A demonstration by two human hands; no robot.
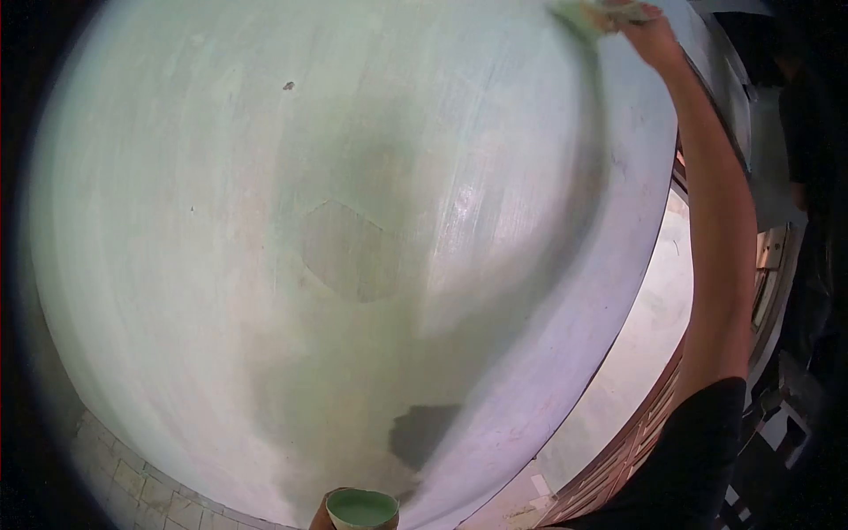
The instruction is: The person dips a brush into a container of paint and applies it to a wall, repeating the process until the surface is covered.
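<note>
My right hand (pixel 652 34) is raised at the top right, its fingers closed round a paint brush (pixel 602 16) whose bristles meet the pale green wall (pixel 495 132). At the bottom edge my left hand (pixel 323 512) shows only in part, wrapped round the side of a cup (pixel 363 510) of green paint. The wall has wet, shiny streaks near its middle and a rough-edged patch (pixel 352 251) of duller tone. A small dark chip (pixel 288 86) marks its upper left. The shadow of my head and raised arm falls across it.
Tiled flooring (pixel 132 481) shows at the lower left. Along the right, beyond the wall's edge, are a pale surface (pixel 649 327) and brown slatted parts (pixel 632 459). A dark-clothed person (pixel 808 132) stands at the far right, partly lost in shadow.
</note>
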